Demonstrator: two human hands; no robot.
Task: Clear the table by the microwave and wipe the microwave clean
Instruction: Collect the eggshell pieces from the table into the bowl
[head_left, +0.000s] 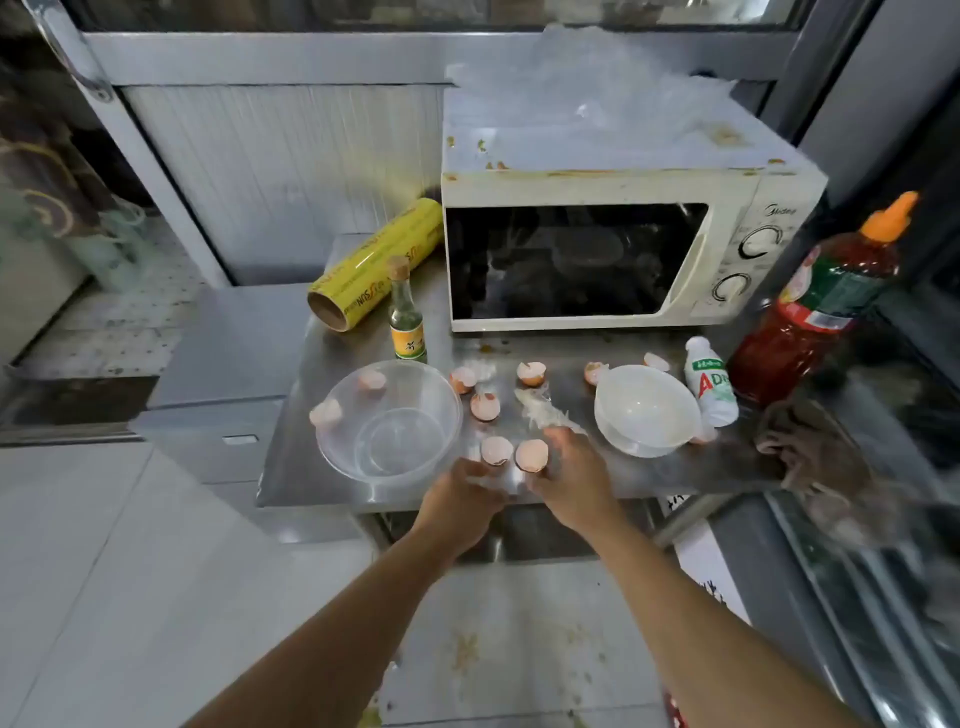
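While both my arms reach toward the steel table (291, 467), my hands meet at its near edge, well in front of the microwave (613, 249). My left hand (457, 506) and my right hand (571, 483) have their fingers curled around a thin, crumpled piece of clear plastic film (501, 480) held between them; how tightly I pinch it I cannot tell, since the film is blurred. Two eggshell halves (514, 452) lie just beyond my fingertips, touching or nearly touching the film, between my hands and the microwave door.

More shell pieces (485, 405) are scattered nearer the microwave, in front of its door, beside another scrap of crumpled film (540, 413). To the front left of the microwave stands a clear plastic bowl (389, 421); two shell pieces (327, 413) sit at its rim or just behind it, I cannot tell which, and its bottom looks bare. To the front right sits a white bowl (647, 408), with nothing showing inside it. Just right of that bowl lies a small white drink bottle (711, 382), and past it a large red sauce bottle (821, 301) with an orange cap. A small glass bottle (408, 317) and a yellow roll of cling film (374, 265) stand left of the microwave. Clear plastic (597, 98) is heaped on the microwave's stained top.
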